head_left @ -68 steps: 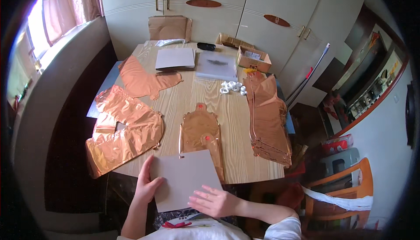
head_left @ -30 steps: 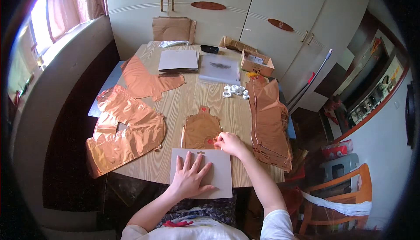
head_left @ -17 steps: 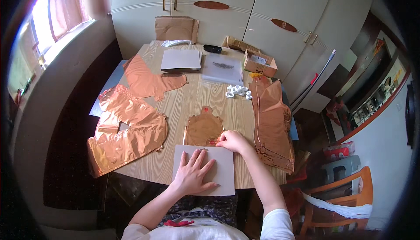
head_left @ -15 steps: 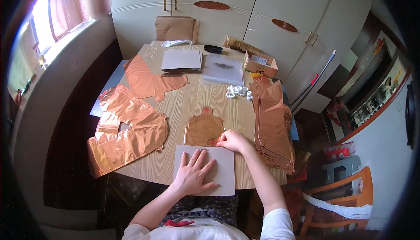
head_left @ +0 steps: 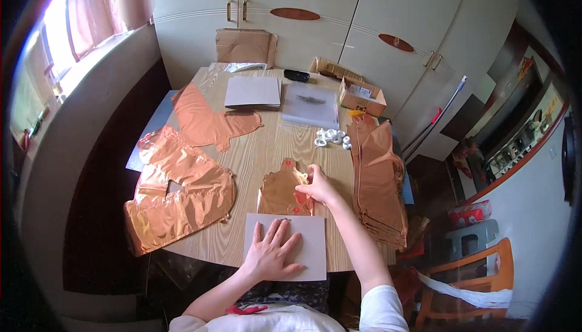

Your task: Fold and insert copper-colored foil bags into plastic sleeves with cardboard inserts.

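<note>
My left hand (head_left: pixel 274 257) lies flat with spread fingers on a pale grey card (head_left: pixel 312 235) at the near table edge. From under the card's far edge sticks out a folded rose-gold foil balloon (head_left: pixel 276 189) with small red marks. My right hand (head_left: pixel 318 188) has the balloon's right edge between thumb and fingers, and the foil bends up a little there. The lower end of the balloon is hidden by the card.
Large rose-gold foil balloons (head_left: pixel 182 195) lie flat on the left, with a stack of them (head_left: pixel 379 186) on the right. Farther back are white ribbon rolls (head_left: pixel 330 137), a clear plastic packet (head_left: pixel 309 105), grey cards (head_left: pixel 251 91), a black object (head_left: pixel 296 76) and a small carton (head_left: pixel 362 97).
My right hand has moved up along the balloon's right edge, away from the card, and the foil there is now lifted. My left hand stays flat on the card.
</note>
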Action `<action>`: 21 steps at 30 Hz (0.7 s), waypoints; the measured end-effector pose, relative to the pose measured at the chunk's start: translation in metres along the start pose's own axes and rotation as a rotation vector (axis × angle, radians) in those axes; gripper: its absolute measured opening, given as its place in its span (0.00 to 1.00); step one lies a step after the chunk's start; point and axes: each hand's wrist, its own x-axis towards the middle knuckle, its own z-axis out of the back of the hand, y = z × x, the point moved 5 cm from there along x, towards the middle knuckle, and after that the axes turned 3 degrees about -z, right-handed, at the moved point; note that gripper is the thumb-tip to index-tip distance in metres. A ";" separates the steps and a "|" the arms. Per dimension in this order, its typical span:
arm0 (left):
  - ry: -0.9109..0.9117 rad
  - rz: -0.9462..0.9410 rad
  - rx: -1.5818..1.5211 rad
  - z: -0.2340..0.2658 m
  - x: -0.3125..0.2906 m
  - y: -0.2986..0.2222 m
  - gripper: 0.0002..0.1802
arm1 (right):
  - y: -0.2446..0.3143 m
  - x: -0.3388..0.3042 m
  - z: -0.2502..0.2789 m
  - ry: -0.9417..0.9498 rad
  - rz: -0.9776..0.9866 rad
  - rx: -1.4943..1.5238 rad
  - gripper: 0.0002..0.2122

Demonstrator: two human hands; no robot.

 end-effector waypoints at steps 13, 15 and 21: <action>0.085 0.020 -0.047 0.004 0.006 0.003 0.46 | 0.026 -0.009 0.009 0.463 -0.109 0.262 0.21; 0.114 0.020 -0.056 0.006 0.006 0.003 0.46 | 0.027 -0.011 0.010 0.549 -0.047 0.321 0.22; 0.120 0.025 -0.093 0.002 0.007 0.006 0.46 | 0.010 -0.016 0.018 0.675 -0.033 0.398 0.34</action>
